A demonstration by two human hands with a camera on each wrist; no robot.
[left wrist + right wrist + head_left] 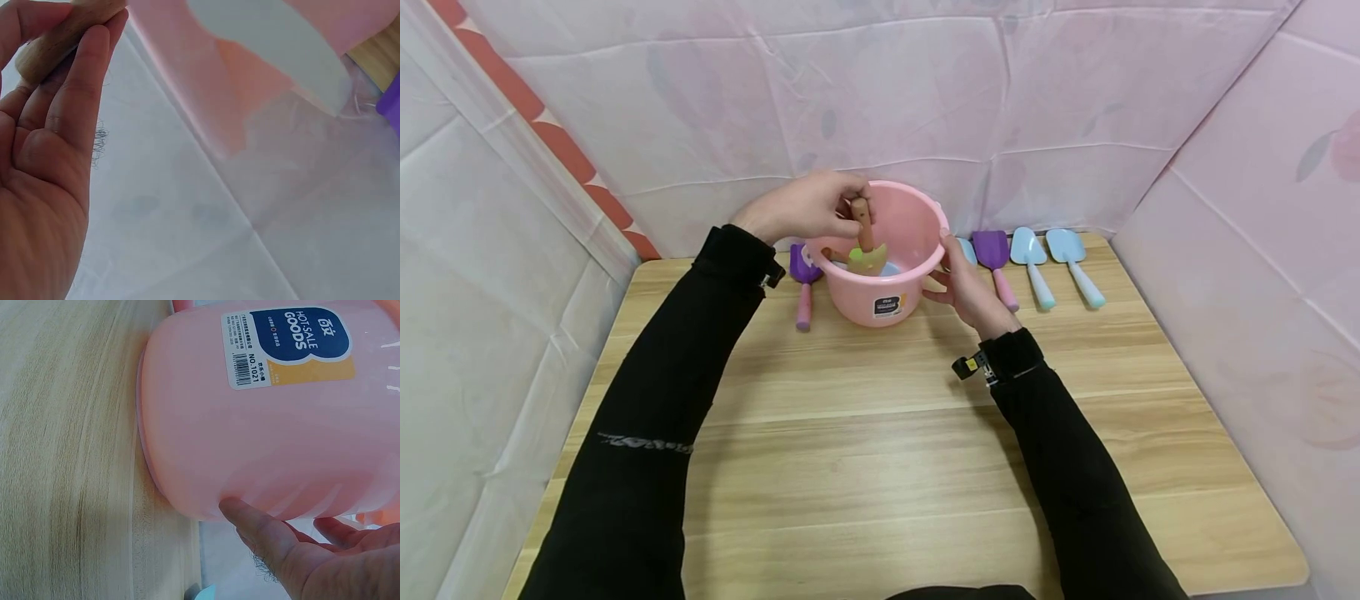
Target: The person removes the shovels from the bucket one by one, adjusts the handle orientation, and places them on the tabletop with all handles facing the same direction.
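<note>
Looking down from the head view, we see the left hand point(808, 208) at upper centre of the frame, fingers curled round the wooden handle of a green toy shovel point(867, 250) whose blade hangs inside the pink bucket point(887, 250). The left wrist view confirms that grip: the fingers point(84, 75) close together on the brown handle at the upper left of that frame. The right hand point(966, 287) sits against the bucket's right side, fingers straight and slightly apart; in the right wrist view a fingertip point(240, 512) presses the pink wall below the blue label point(287, 340).

The bucket stands on the wooden table point(887, 467), toward its far edge, just above the frame's centre. Left of it lies a purple shovel with a pink handle point(805, 287), partly hidden by the left wrist. Right of it we find a second purple shovel point(996, 262), then two light blue shovels point(1030, 267) and point(1075, 262), lying side by side near the far edge. A further blue blade peeks out just behind the right hand. Something pale blue shows at the bucket's bottom, though we cannot tell what it is. Pink sheeting walls the table on all sides.
</note>
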